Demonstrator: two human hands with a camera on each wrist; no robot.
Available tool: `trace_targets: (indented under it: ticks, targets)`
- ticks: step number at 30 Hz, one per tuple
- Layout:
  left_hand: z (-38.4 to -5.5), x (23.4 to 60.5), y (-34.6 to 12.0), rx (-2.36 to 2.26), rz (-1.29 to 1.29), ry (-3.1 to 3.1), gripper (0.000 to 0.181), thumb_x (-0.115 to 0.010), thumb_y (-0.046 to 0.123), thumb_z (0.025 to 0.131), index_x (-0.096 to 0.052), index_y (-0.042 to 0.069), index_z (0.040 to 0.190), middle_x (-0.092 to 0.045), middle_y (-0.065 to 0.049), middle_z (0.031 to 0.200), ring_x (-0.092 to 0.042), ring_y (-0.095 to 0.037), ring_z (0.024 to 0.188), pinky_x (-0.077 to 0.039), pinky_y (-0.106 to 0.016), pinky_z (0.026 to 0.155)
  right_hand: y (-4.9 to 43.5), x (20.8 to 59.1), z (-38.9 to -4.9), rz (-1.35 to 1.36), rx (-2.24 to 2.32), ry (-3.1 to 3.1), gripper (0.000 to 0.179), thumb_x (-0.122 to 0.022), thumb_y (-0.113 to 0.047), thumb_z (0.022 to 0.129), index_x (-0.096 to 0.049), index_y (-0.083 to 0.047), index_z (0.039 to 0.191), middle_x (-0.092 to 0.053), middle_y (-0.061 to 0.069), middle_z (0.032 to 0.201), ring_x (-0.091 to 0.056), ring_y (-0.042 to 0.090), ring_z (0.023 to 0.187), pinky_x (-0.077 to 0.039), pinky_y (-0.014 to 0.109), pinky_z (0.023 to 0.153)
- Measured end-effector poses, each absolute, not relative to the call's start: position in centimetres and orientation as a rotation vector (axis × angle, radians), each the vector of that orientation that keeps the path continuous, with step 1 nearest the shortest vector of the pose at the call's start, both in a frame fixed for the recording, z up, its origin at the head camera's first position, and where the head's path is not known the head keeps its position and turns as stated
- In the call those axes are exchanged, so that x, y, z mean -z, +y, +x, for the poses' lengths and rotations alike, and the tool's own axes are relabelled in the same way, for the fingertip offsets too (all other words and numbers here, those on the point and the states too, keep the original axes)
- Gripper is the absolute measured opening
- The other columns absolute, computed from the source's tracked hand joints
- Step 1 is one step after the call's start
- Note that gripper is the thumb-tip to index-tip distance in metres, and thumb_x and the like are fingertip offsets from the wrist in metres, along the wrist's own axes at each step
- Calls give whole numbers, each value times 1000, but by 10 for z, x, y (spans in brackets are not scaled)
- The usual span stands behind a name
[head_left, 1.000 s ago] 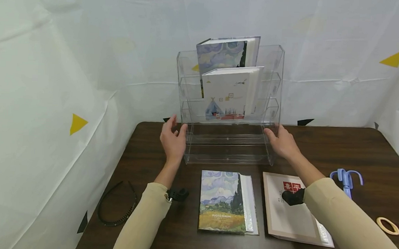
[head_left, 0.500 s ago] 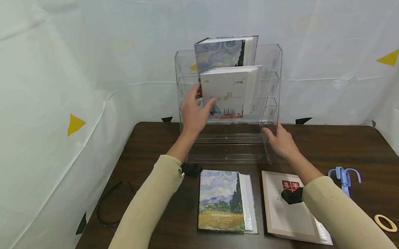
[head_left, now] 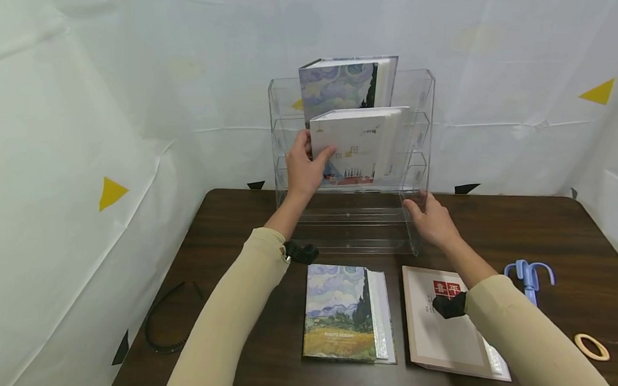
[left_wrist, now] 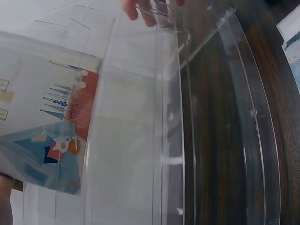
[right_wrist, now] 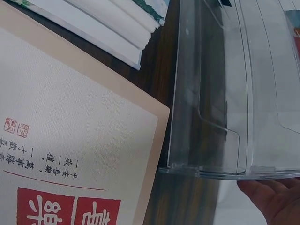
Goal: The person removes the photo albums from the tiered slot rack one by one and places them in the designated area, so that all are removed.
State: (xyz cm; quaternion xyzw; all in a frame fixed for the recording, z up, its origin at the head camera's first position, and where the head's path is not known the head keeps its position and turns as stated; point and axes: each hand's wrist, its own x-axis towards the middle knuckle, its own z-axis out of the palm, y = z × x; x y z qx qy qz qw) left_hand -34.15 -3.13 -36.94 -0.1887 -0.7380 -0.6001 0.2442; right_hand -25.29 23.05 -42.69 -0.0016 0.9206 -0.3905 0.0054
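Note:
My left hand (head_left: 304,169) grips the left edge of a white photo album (head_left: 362,140), thumb on its cover and fingers behind. The album has a tent drawing and stands in a middle tier of a clear acrylic tiered rack (left_wrist: 183,154). Behind it, higher up, a photo album with a painted landscape cover (head_left: 336,91) leans in the rack. My right hand (head_left: 435,221) holds the rack's lower right side; in the right wrist view its thumb and fingers (right_wrist: 267,194) lie against the side wall.
On the dark wooden table (head_left: 519,229), a landscape photo album (head_left: 340,313) and a beige album with red squares (head_left: 449,337) lie before the rack. A blue hook-like object (head_left: 530,277) and a wooden ring (head_left: 592,347) lie right, a black headband (head_left: 152,331) left. White sheeting (head_left: 232,64) hangs behind.
My left hand has left the rack's left side, moved up and right, and taken hold of the white album, whose top has shifted slightly. My right hand stays on the rack.

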Motion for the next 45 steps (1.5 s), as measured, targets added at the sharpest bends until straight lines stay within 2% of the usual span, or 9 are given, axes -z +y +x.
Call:
trace_targets:
  ticks: [7, 10, 15, 19, 25, 29, 33, 37, 45]
  targets:
    - [-316, 349, -48, 1658, -725, -1890, 31, -73, 8, 88, -57, -2, 112, -71, -16, 103, -69, -23, 90, -53, -30, 71, 228, 427, -253, -14, 1232, 2868, 67, -37, -37, 107, -22, 13, 148, -39, 34, 144, -39, 50, 131, -33, 60, 105]
    - [-294, 332, -70, 1685, -792, -1818, 30, -71, 4, 89, -55, -3, 113, -69, -15, 102, -69, -22, 90, -55, -32, 70, 227, 426, -252, -19, 1238, 2861, 68, -37, -38, 106, -21, 13, 148, -39, 34, 144, -39, 50, 131, -32, 59, 105]
    - [-244, 319, -122, 1669, -807, -1840, 26, -67, -1, 90, -52, -6, 111, -66, -13, 94, -68, -22, 79, -55, -31, 63, 228, 422, -251, -12, 1224, 2861, 72, -37, -41, 106, -17, 14, 149, -35, 36, 145, -36, 52, 132, -31, 60, 106]
    - [-200, 334, -160, 1678, -578, -2014, 28, -68, 2, 91, -52, -5, 112, -65, -12, 94, -67, -21, 77, -53, -28, 60, 230, 422, -250, -6, 1216, 2863, 72, -36, -40, 106, -16, 14, 149, -34, 37, 146, -35, 52, 132, -31, 61, 106]
    - [-157, 388, -196, 1660, 19, -2343, 28, -70, 15, 92, -52, 2, 109, -66, -17, 89, -66, -19, 67, -50, -27, 55, 233, 423, -251, -6, 1215, 2866, 72, -35, -41, 106, -16, 14, 149, -34, 36, 146, -36, 52, 132, -31, 61, 106]
    - [-154, 430, -209, 1710, 293, -2443, 28, -69, 16, 93, -51, 3, 111, -67, -18, 93, -67, -20, 67, -51, -27, 57, 233, 423, -251, 19, 1196, 2870, 74, -35, -42, 106, -15, 14, 149, -32, 37, 146, -35, 53, 132, -30, 61, 106]
    - [-158, 459, -214, 1771, 431, -2507, 33, -68, 18, 94, -51, 2, 116, -67, -17, 93, -66, -20, 66, -51, -27, 56, 234, 422, -250, 23, 1186, 2870, 74, -34, -42, 106, -14, 15, 149, -32, 38, 146, -34, 54, 132, -30, 61, 105]
    - [-163, 472, -213, 1731, 482, -2600, 41, -69, 19, 93, -50, 0, 124, -66, -17, 96, -65, -21, 69, -49, -29, 59, 235, 423, -251, 11, 1194, 2869, 74, -34, -42, 106, -14, 15, 149, -33, 37, 146, -35, 53, 132, -31, 61, 105]
    - [-175, 488, -211, 1467, 482, -2826, 58, -70, 22, 90, -46, -5, 135, -61, -24, 115, -62, -30, 91, -48, -41, 79, 235, 424, -252, 21, 1198, 2877, 72, -35, -41, 106, -17, 15, 148, -34, 37, 146, -35, 53, 132, -30, 61, 105]
